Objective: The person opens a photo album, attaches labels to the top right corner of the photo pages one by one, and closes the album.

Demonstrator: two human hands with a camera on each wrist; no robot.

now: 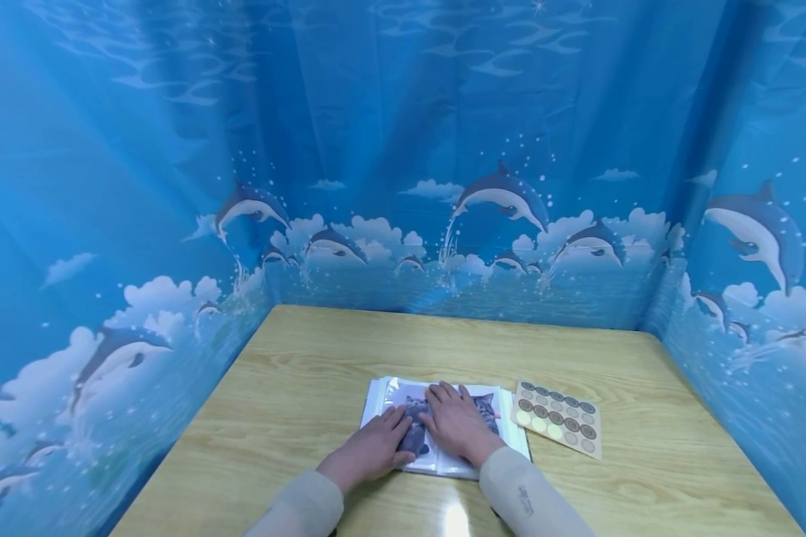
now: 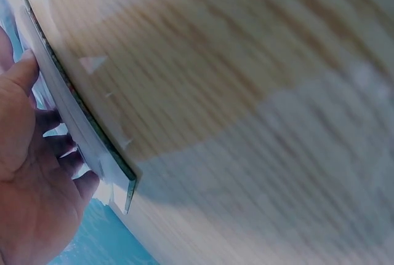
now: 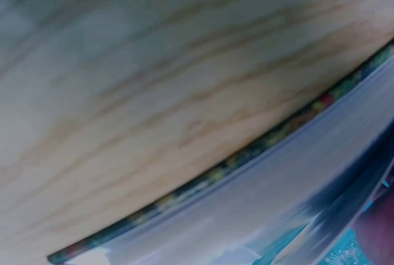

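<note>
A photo album (image 1: 516,436) with clear sleeves lies spread on the table, a cat picture (image 1: 413,440) on its left page and another cat picture (image 1: 486,409) on the right. My right hand (image 1: 458,421) lies across the middle and right page, fingers extended toward the far edge. My left hand (image 1: 375,446) rests over the left page, its fingers reaching to the right. From the left wrist, the left hand (image 2: 37,148) shows beside the stacked pages and thin cover edge of the album (image 2: 86,130). Only a bit of the right hand (image 3: 377,231) appears in the right wrist view.
Right of the album, its corner close to the page, lies a sheet of round stickers (image 1: 559,419) in dark and pale rows. The wooden table (image 1: 295,373) is enclosed by blue dolphin-print curtains (image 1: 389,112) at the back and sides.
</note>
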